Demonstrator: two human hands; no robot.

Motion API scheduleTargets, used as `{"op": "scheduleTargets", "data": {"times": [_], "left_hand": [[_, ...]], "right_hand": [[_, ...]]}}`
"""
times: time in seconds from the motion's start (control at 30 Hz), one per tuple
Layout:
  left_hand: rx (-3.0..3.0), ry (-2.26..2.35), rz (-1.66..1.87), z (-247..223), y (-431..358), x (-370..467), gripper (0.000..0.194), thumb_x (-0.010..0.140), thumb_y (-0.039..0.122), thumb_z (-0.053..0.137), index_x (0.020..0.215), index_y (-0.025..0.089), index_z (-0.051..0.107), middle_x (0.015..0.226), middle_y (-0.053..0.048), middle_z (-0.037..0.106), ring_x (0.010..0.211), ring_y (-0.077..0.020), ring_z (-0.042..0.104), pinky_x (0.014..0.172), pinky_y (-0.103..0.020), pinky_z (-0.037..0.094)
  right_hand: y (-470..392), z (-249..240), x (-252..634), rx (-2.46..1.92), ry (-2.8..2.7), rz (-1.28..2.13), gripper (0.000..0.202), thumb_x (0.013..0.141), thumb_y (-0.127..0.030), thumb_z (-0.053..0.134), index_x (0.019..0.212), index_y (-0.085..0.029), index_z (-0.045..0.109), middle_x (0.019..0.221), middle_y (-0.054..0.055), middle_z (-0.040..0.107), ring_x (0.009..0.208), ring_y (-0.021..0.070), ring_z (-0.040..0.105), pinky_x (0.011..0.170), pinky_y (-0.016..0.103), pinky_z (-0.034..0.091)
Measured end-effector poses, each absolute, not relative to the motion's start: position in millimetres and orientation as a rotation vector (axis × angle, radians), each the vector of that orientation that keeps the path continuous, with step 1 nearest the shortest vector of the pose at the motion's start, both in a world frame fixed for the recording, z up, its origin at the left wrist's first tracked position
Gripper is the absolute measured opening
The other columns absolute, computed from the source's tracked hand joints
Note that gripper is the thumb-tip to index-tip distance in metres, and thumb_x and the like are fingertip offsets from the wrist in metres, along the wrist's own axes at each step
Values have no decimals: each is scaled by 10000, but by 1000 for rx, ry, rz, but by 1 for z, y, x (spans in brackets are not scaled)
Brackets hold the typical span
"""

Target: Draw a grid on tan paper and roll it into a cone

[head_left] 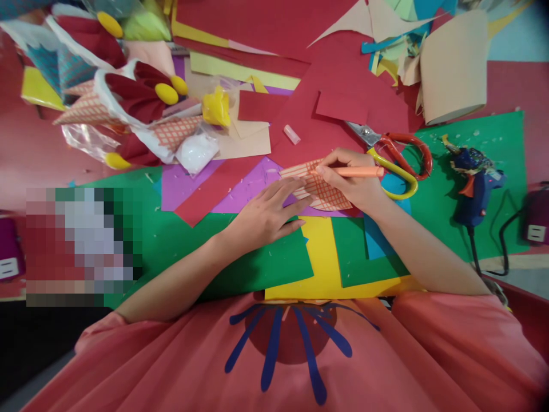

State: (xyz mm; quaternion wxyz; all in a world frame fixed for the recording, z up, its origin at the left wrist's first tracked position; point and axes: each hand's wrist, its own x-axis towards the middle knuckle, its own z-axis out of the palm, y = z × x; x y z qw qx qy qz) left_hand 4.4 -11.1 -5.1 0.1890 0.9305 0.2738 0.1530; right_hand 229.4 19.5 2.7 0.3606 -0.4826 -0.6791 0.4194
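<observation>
An orange marker (pixel 360 171) is gripped in my right hand (pixel 354 174), its tip side over a piece of paper (pixel 332 194). That paper is peach with an orange crosshatch pattern; stripes without cross lines run over its left part. My left hand (pixel 274 212) lies on the paper's left edge, fingers stretched and slightly spread, holding nothing. Beneath the paper are purple sheets (pixel 244 189) and a green sheet (pixel 257 252). A small pinkish marker cap (pixel 292 134) lies beyond my hands. Scissors (pixel 397 154) with red and yellow handles rest just past my right hand.
A blue glue gun (pixel 474 194) with a black cord lies on the right. Paper cones (pixel 128 103) with white trim and yellow ovals crowd the far left. A peach paper cylinder (pixel 454 68) stands back right, near red sheets (pixel 334 68). A small bag of white stuff (pixel 197 150) is left of centre.
</observation>
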Motion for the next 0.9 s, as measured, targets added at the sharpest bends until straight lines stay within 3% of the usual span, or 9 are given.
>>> {"op": "scheduleTargets", "data": {"times": [0.33,0.43,0.57,0.73,0.9], "left_hand": [[2645,765,467,-5,-11,4,397,974,336,459,1319,156,540,1308,-204,497,1263,-339,502,988,-538,497],[2634,777,445,-5,-11,4,399,975,345,457,1326,170,532,1320,-193,499,1275,-330,495,999,-532,492],[2663,792,442,-4,-10,4,408,972,341,467,1330,154,525,1338,-207,500,1284,-338,495,1013,-545,478],[2686,806,433,-4,-10,3,417,972,332,469,1343,146,510,1357,-211,501,1292,-347,493,1022,-559,467],[2660,827,404,-3,-10,3,411,969,327,475,1349,174,511,1367,-196,500,1305,-334,483,1039,-550,460]], "right_hand": [[21,4,230,-1184,-1680,1187,217,840,-274,608,656,-163,580,603,-33,581,560,73,494,547,218,391],[18,8,230,-1199,-1614,1190,264,853,-337,612,654,-170,566,586,-36,553,545,71,481,537,223,393],[14,9,231,-1206,-1561,1137,282,877,-411,594,719,-177,597,640,-22,581,573,79,518,536,230,411],[15,5,232,-1212,-1672,1064,156,857,-343,634,837,-189,646,738,-17,658,668,99,598,608,238,468],[17,8,232,-1188,-1728,1081,155,841,-339,667,851,-186,685,831,8,720,780,126,658,700,257,503]]}}
